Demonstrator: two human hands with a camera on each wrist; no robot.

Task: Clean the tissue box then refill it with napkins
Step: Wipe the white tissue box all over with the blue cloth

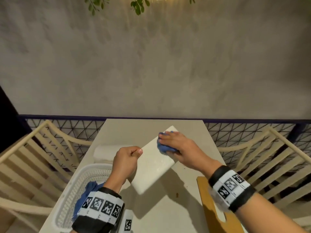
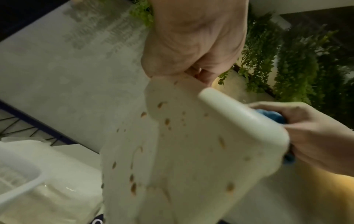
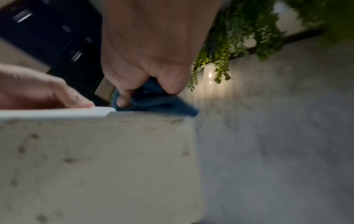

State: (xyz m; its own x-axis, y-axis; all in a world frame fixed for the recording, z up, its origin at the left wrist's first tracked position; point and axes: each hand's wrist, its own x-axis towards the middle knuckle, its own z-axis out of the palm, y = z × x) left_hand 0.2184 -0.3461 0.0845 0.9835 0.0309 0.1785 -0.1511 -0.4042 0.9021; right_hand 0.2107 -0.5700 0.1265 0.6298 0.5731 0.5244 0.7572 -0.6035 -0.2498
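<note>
I am looking down at a narrow pale table (image 1: 168,207) set against a grey wall, with a cream slatted chair on either side. My left hand (image 1: 125,161) is lifted above the middle of the table and grips one long edge of the white tissue box (image 1: 155,163), thumb on top and fingers curled round the rim. The box is held up off the table, tilted and lying diagonally, its near end toward me and its far end pointing away to the right. In the left wrist view the box's underside (image 2: 191,151) shows scattered brown spots.

My right hand (image 1: 175,146) rests on the far right part of the box, fingers curled round a bunched blue cloth (image 1: 164,147) that it presses against the box's top face. The right wrist view, which is blurred, shows the thumb and fingers pinching the cloth (image 3: 153,101) at the box's upper edge.

On the table to the left, just beyond my left hand, lies a stack of white napkins (image 1: 103,153). Nearer to me on the left stands a white plastic basket (image 1: 74,190) with a second blue cloth (image 1: 88,192) inside. At the near right, under my right forearm, lies a yellow wooden board (image 1: 212,214).
</note>
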